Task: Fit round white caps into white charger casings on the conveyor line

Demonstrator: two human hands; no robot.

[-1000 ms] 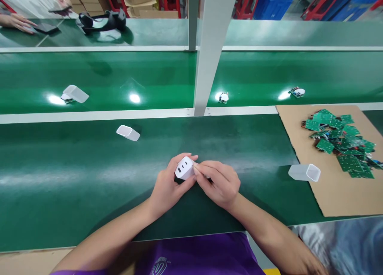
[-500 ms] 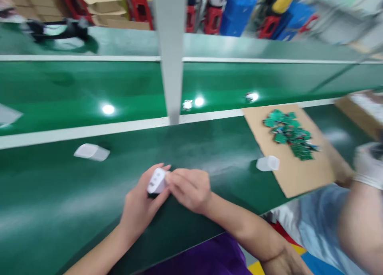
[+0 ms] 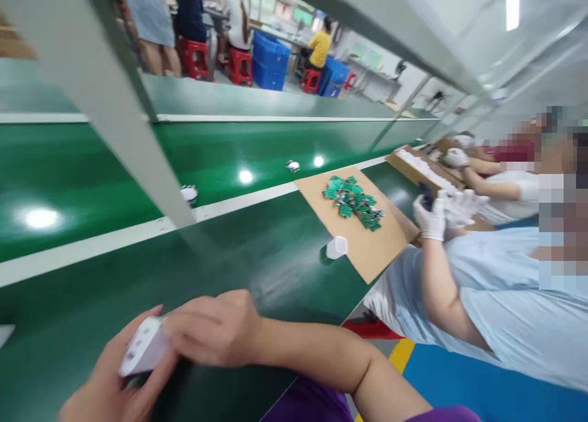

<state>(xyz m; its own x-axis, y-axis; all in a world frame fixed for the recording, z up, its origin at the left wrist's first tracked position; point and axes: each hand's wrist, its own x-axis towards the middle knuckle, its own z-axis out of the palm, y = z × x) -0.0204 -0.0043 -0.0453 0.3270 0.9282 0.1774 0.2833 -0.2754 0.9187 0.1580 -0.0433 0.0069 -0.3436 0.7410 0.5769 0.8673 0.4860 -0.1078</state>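
1. Your left hand was wrapped around a white block, thumb along its near side and fingers along the far side, so the grip was narrow and full.
2. Your right hand was bent in at the block's right side, fingers drawn together and tips at its surface (blur hid whether they pinched anything small, so I could not tell).
3. The block sat low at the left of the view, between your two hands and over the green counter.
4. The relation that mattered was this: from your right hand the block lay directly to the left, just at the fingertips. Its end face, with the dark openings, was turned up and away from that hand, and the face's long axis slanted from lower left to upper right. Your left hand had the larger hold.
5. A pale shell lay well apart to the right, at the edge of the cardboard sheet; your right hand was the nearer one to it.
6. Green circuit boards were heaped on that sheet, and a co-worker's gloved hand was beyond, well away from yours.
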